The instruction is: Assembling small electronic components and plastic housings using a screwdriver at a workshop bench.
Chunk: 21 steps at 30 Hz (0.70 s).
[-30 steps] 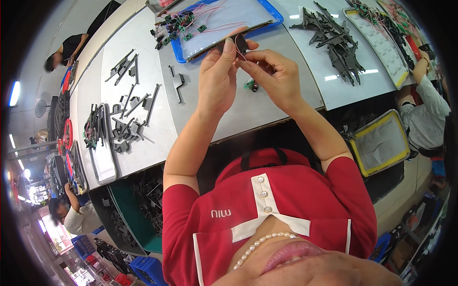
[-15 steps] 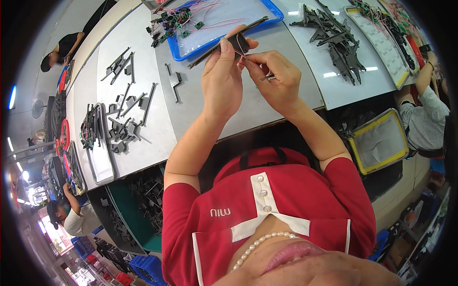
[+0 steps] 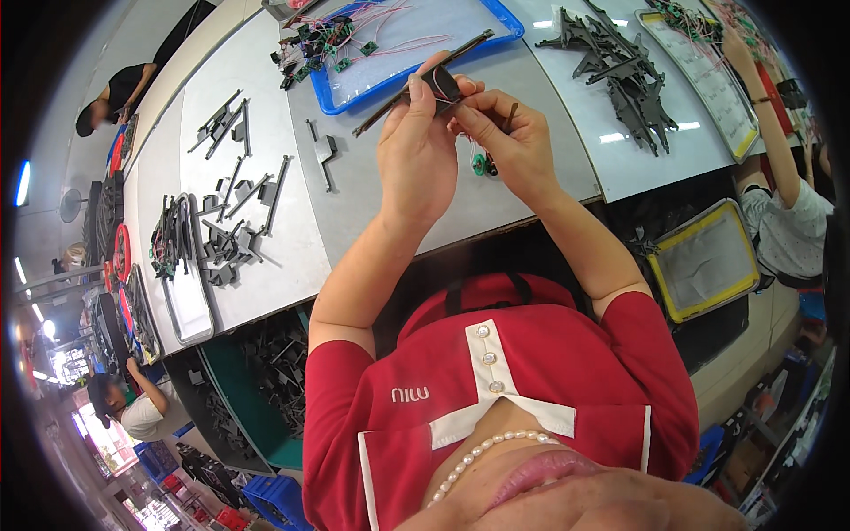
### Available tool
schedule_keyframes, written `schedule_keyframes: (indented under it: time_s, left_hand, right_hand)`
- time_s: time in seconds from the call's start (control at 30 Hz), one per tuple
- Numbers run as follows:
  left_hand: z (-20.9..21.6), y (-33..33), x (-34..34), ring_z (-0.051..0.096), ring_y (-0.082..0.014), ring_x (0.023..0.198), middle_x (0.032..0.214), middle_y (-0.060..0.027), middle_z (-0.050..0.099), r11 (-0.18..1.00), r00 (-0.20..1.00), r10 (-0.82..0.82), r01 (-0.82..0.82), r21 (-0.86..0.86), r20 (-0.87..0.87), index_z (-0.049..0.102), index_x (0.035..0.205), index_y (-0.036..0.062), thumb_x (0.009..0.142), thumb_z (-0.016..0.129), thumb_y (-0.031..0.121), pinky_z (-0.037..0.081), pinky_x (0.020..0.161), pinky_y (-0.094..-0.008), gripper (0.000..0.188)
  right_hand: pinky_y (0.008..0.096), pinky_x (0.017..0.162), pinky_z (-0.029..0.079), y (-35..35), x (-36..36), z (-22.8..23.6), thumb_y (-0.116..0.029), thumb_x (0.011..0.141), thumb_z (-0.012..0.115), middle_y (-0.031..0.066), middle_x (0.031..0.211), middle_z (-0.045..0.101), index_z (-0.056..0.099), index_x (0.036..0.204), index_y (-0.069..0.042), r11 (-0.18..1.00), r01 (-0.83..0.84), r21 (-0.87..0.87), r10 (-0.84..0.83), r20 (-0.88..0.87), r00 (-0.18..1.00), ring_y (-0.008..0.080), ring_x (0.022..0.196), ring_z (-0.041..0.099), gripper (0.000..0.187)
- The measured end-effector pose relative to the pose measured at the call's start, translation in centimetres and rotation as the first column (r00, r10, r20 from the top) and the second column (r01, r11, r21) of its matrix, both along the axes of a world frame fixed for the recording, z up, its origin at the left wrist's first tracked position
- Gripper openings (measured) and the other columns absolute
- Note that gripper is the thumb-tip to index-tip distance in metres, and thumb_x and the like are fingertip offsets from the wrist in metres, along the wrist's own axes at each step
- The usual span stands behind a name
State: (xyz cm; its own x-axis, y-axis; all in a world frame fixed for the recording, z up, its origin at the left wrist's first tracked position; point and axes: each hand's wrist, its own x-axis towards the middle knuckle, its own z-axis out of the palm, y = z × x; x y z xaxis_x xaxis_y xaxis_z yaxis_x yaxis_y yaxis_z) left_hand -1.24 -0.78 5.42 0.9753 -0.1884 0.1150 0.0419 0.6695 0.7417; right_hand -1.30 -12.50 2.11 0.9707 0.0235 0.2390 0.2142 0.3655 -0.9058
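My left hand (image 3: 414, 155) is closed round a long dark plastic bar with a square black block (image 3: 442, 85) at its middle, held tilted above the table. A thin light wire runs in a curve over the block. My right hand (image 3: 515, 146) is closed, its thumb and fingertips pinching the wire at the block's lower edge. A slim dark stick (image 3: 511, 115) pokes out between the right fingers; its kind is unclear. Below that hand hangs a small green circuit board (image 3: 481, 164), partly hidden by the fingers.
A blue-rimmed tray (image 3: 326, 96) carries wired circuit boards (image 3: 332, 40). Loose dark bar parts (image 3: 235, 239) lie to the left beside a white tray (image 3: 190, 310). A pile of dark brackets (image 3: 633, 84) lies right. Beyond are a yellow-rimmed tray (image 3: 673, 292) and a co-worker's arm (image 3: 779, 142).
My right hand has shifted slightly and its fingertips press nearer the block. The slim stick now points up, and the green circuit board has come into view below. A co-worker's arm reaches farther at right.
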Motion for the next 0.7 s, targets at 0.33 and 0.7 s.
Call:
schedule_keyframes:
  time_s: [0.33, 0.7]
  left_hand:
    - [-1.1, 0.0, 0.2, 0.053, -0.0276, 0.114, 0.107, -0.0073, 0.063, 1.000, 0.999, 0.020, -0.020, 0.010, 0.028, 0.052, 0.121, 0.0043, 0.097, 0.046, 0.024, 0.039, 0.088, -0.0390, 0.031]
    - [-0.7, 0.0, -0.2, 0.044, -0.0218, 0.121, 0.126, -0.0132, 0.054, 0.990, 0.992, 0.074, -0.085, 0.108, 0.098, 0.053, 0.120, -0.0008, 0.098, 0.044, 0.029, 0.032, 0.100, -0.0376, 0.038]
  right_hand:
    - [0.0232, 0.067, 0.046, -1.2, 0.7, -0.5, -0.013, 0.089, 0.062, 0.0021, 0.079, 0.063, 0.064, 0.094, 0.001, 0.992, -0.108, -0.063, 0.106, -0.026, 0.994, 0.0085, 0.073, 0.056, 0.014]
    - [0.0223, 0.074, 0.046, -0.3, 0.2, -0.6, -0.014, 0.089, 0.063, 0.0013, 0.091, 0.064, 0.062, 0.108, 0.000, 0.986, -0.168, -0.005, 0.167, -0.071, 0.983, 0.0072, 0.081, 0.057, 0.024]
